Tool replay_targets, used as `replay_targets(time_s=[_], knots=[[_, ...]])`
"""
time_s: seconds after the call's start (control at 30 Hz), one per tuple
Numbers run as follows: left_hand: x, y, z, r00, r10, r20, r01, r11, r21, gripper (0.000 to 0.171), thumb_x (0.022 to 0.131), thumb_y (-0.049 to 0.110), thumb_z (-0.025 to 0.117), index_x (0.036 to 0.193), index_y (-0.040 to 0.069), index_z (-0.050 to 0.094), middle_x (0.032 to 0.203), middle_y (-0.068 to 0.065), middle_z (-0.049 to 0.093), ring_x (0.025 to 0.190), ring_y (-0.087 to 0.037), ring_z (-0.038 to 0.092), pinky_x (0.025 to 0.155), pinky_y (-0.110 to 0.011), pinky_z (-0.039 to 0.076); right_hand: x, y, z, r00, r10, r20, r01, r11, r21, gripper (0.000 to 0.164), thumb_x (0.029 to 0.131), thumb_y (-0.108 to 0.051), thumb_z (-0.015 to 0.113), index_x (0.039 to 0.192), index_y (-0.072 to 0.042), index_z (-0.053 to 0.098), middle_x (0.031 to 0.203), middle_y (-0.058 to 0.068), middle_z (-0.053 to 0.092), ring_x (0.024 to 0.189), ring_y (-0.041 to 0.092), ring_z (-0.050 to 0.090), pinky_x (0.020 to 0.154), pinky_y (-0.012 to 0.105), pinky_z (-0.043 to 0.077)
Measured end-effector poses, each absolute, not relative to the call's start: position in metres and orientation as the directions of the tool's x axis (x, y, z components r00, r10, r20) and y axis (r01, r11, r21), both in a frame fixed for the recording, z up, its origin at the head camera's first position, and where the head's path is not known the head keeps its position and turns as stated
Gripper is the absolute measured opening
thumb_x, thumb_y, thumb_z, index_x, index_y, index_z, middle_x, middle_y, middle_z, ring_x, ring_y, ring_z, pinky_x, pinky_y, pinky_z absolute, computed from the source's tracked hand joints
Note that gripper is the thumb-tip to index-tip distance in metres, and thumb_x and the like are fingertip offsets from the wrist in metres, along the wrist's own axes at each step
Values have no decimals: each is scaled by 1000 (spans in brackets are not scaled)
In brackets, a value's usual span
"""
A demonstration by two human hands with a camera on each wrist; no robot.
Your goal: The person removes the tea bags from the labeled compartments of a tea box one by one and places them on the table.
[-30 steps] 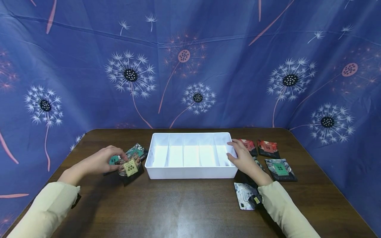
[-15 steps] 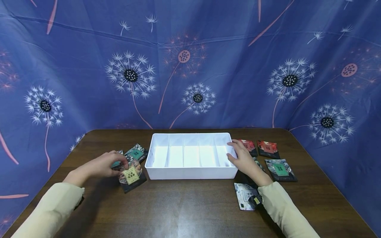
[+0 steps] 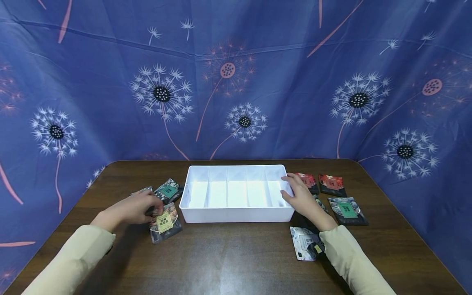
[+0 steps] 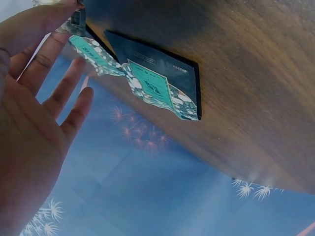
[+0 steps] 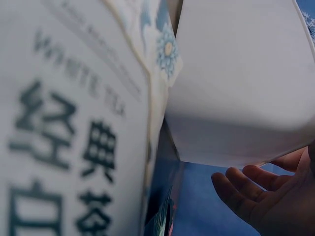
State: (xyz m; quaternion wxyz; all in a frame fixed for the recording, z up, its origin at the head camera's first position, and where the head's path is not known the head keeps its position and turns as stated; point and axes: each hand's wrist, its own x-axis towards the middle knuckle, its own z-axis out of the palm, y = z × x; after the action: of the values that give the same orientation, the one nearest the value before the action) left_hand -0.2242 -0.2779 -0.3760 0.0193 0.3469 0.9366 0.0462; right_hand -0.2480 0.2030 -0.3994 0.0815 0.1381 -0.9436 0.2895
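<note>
In the head view my left hand (image 3: pixel 132 208) pinches the upper left part of a tea packet with a yellow label (image 3: pixel 166 223), left of the white box. The left wrist view has the thumb and fingertips meeting on a packet at the top edge, mostly out of frame. Behind that hand lie two teal-labelled tea packets (image 4: pixel 151 82), one partly covered by it. My right hand (image 3: pixel 303 201) grips the right end of a white box (image 3: pixel 237 214) split into several compartments, fingertips over its rim. Seen from the right wrist, its fingers (image 5: pixel 241 189) lie along the box's outer wall.
Right of the box lie red tea packets (image 3: pixel 332 184) and a green-labelled one (image 3: pixel 348 210); another is partly hidden under the right arm. A white tea packet (image 3: pixel 300 243) sits near the right sleeve. A blue dandelion cloth (image 3: pixel 287 82) hangs behind the wooden table (image 3: pixel 221 258).
My left hand has shifted right and slightly toward me, and the yellow-labelled packet has slid nearer, apart from the teal ones. My right hand and the box have stayed still.
</note>
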Motion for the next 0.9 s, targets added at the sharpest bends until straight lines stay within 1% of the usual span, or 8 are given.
replay_targets(time_s=[0.13, 0.23, 0.3, 0.47, 0.5, 0.67, 0.73, 0.9], knots=[[-224, -275, -375, -758, 652, -14, 647, 755, 103, 30, 65, 6, 76, 73, 29, 57, 78, 19, 55, 95, -23, 53, 83, -53, 38, -248, 203, -399, -949, -212, 234, -306, 796, -521, 46, 86, -17, 58, 127, 3, 47, 138, 25, 33, 123, 43, 38, 97, 56, 35], [-225, -272, -375, -755, 655, -19, 649, 752, 110, 30, 66, 5, 76, 75, 28, 58, 79, 17, 57, 99, -28, 54, 91, -61, 34, -248, 203, -399, -949, -211, 233, -305, 797, -521, 46, 86, -17, 58, 127, 3, 46, 138, 25, 33, 124, 43, 38, 98, 56, 35], [-225, -271, -375, -755, 655, -23, 650, 753, 100, 30, 66, 6, 76, 76, 28, 60, 81, 17, 58, 100, -27, 53, 91, -60, 34, -248, 204, -399, -949, -211, 234, -305, 797, -521, 46, 86, -17, 58, 127, 3, 46, 138, 25, 33, 124, 43, 38, 98, 56, 35], [-226, -270, -375, -752, 659, -28, 656, 752, 64, 30, 66, 6, 75, 80, 29, 62, 89, 15, 60, 92, -19, 51, 78, -52, 41, -248, 204, -400, -948, -212, 236, -307, 799, -517, 46, 86, -17, 58, 126, 3, 47, 138, 25, 33, 123, 43, 38, 97, 56, 35], [-226, -270, -375, -749, 662, -26, 660, 748, 66, 30, 66, 5, 75, 81, 29, 63, 90, 13, 61, 91, -19, 51, 78, -53, 41, -248, 204, -400, -948, -212, 236, -307, 799, -517, 46, 86, -17, 58, 126, 3, 47, 137, 25, 33, 123, 43, 39, 97, 56, 35], [-227, -271, -373, -745, 667, 1, 666, 743, 66, 26, 67, 8, 74, 83, 25, 65, 92, 8, 62, 88, -19, 54, 77, -48, 43, -248, 204, -399, -947, -217, 236, -311, 797, -517, 46, 86, -17, 58, 127, 3, 47, 137, 25, 33, 123, 43, 39, 97, 56, 35], [-227, -270, -372, -749, 663, 8, 661, 746, 78, 24, 68, 9, 74, 85, 23, 65, 94, 6, 63, 91, -22, 55, 82, -49, 43, -248, 204, -398, -946, -220, 238, -314, 801, -509, 47, 86, -18, 58, 126, 3, 47, 137, 25, 34, 123, 43, 39, 97, 56, 35], [-225, -272, -367, -773, 634, 18, 632, 768, 106, 22, 73, 13, 72, 93, 21, 66, 100, 6, 63, 96, -24, 55, 83, -51, 42, -248, 205, -395, -943, -235, 234, -319, 835, -447, 50, 85, -19, 60, 127, 4, 46, 136, 25, 36, 124, 42, 36, 98, 57, 34]])
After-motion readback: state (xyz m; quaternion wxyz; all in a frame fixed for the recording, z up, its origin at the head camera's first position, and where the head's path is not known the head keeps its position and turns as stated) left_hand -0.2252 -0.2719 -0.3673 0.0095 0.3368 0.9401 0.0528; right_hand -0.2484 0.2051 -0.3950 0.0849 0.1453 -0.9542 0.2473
